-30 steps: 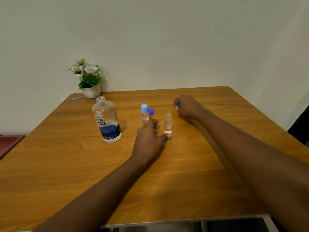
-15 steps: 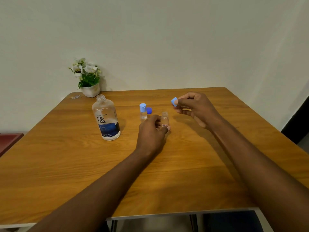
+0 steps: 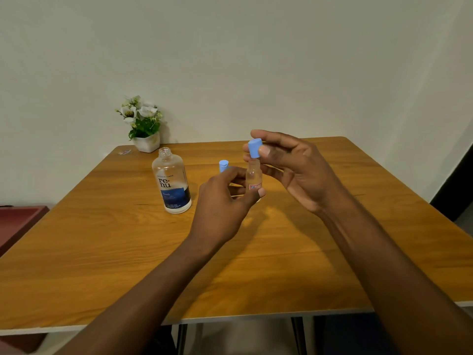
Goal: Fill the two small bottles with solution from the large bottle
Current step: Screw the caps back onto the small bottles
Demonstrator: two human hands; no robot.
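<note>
The large clear bottle with a blue label stands uncapped on the wooden table, left of my hands. My left hand grips a small clear bottle by its lower part and holds it upright above the table. My right hand pinches a light blue cap right above that bottle's neck. Behind my left hand, the second small bottle shows only its light blue cap; its body is hidden.
A white pot of white flowers stands at the table's far left edge by the wall, with a small scrap beside it. A dark red surface lies left of the table.
My left hand has closed on the small bottle and lifted it off the table. My right hand has picked up the blue cap and brought it over the bottle's neck.
</note>
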